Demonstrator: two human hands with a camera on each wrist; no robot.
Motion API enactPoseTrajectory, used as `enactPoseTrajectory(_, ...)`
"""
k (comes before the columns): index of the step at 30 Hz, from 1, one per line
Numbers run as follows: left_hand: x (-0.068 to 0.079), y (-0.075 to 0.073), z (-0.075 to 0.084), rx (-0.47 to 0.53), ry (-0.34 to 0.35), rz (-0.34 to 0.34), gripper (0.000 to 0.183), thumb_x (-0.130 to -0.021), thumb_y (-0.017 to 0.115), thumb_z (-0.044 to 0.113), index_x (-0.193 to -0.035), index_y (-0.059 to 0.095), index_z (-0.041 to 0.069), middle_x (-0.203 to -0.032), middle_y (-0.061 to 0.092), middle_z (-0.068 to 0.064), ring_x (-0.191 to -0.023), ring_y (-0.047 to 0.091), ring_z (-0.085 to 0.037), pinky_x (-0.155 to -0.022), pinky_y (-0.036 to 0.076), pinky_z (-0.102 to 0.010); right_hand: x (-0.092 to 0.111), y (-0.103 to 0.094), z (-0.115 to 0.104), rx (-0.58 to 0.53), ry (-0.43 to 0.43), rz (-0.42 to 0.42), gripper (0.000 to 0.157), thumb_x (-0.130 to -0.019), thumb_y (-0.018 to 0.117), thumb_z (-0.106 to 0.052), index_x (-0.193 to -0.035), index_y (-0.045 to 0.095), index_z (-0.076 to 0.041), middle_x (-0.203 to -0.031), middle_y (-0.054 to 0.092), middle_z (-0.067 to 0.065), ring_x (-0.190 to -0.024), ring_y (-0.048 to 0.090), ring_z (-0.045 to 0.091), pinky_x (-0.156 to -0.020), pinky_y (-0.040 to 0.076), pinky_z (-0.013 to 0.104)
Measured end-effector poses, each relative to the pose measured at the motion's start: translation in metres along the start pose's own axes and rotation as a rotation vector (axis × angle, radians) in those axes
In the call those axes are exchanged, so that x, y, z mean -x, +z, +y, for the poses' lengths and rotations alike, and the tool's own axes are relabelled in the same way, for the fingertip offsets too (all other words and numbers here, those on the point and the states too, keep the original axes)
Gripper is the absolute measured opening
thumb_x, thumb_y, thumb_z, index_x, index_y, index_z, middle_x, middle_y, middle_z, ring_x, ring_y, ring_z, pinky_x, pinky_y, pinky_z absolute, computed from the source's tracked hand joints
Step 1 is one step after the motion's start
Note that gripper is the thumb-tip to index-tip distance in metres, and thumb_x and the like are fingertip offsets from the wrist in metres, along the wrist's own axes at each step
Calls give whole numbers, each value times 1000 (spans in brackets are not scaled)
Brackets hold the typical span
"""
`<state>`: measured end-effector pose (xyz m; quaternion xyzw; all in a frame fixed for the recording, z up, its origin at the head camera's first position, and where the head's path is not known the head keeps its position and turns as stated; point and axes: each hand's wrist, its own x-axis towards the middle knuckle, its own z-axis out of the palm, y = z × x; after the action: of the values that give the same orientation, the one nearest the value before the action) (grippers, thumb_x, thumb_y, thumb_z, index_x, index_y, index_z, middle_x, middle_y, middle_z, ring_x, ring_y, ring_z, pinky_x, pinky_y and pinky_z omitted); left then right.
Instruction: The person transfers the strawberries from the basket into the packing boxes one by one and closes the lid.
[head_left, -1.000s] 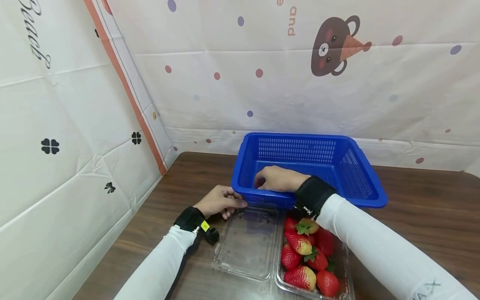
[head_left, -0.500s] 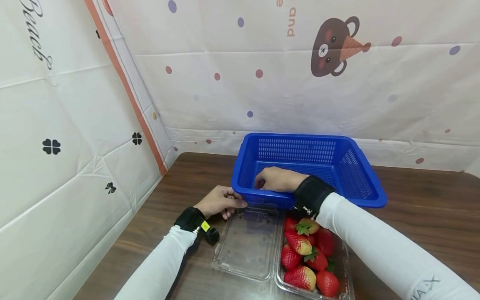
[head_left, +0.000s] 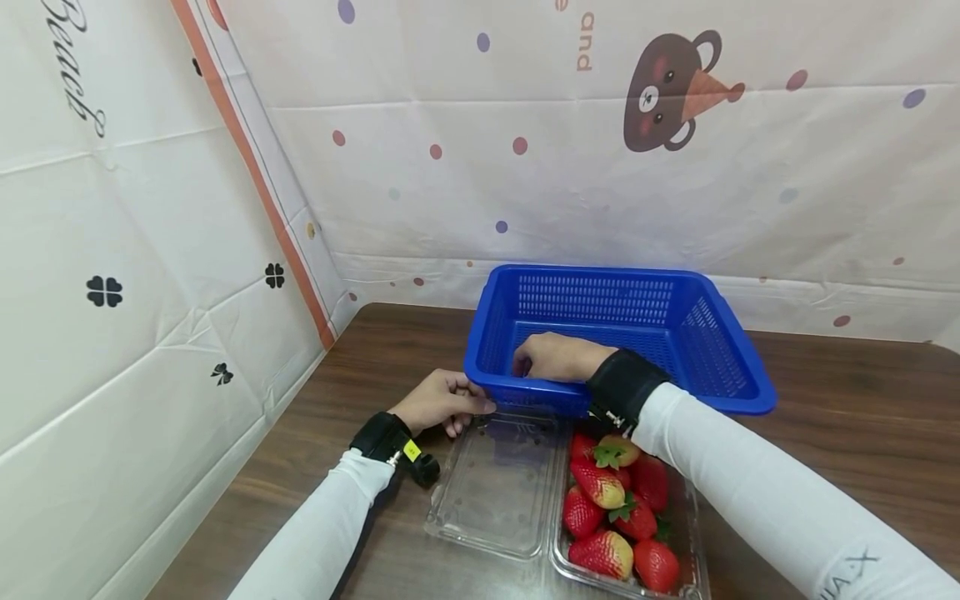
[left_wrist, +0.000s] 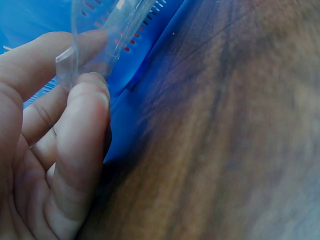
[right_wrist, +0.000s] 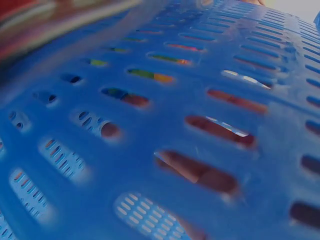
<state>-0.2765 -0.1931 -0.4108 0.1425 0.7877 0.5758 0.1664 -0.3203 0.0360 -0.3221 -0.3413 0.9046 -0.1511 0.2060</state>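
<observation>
My left hand [head_left: 438,405] pinches the far left corner of a clear plastic lid [head_left: 491,496]. In the left wrist view the thumb and a finger are on the thin lid edge [left_wrist: 75,55]. This lid lies folded back beside a clear clamshell box [head_left: 699,542] of several red strawberries [head_left: 600,557]. My right hand [head_left: 558,357] reaches over the near rim of a blue plastic basket [head_left: 738,346], its fingers bent down inside. The fingertips are hidden, so whether they hold anything cannot be told. Slotted blue basket wall [right_wrist: 135,170] fills most of the right wrist view.
The basket stands at the back of the brown wooden table [head_left: 847,417], its near rim overhanging the far end of the clamshell. A patterned cloth [head_left: 450,200] hangs behind the table, and another cloth [head_left: 165,417] runs along its left edge.
</observation>
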Motion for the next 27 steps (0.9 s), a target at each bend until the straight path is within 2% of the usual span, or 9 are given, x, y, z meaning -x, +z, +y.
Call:
enactPoseTrajectory(10, -1, 0, 0, 4, -4, -1, 25, -81, 78, 26, -91, 68, 5, -59, 58, -1, -44, 53, -12, -42, 51, -21, -2, 0, 0, 4, 17, -11, 18, -89, 66, -18, -106, 69, -13, -97, 69, 2, -80, 61, 14, -81, 57, 37)
enactPoseTrajectory(18, -1, -1, 0, 1, -7, 2, 26, -81, 78, 27, -90, 68, 5, -59, 58, -1, -44, 53, -12, -42, 51, -21, -2, 0, 1, -6, -14, -10, 22, -89, 66, -13, -111, 68, -13, -102, 69, 3, -88, 62, 14, -87, 55, 40)
enactPoseTrajectory(27, -1, 0, -2, 3, -5, -2, 26, -81, 78, 26, -90, 67, 4, -59, 58, -1, -44, 53, -11, -42, 51, -21, -2, 0, 0, 5, -19, -8, 24, -89, 66, -12, -113, 68, -13, -102, 69, 4, -90, 62, 15, -88, 55, 40)
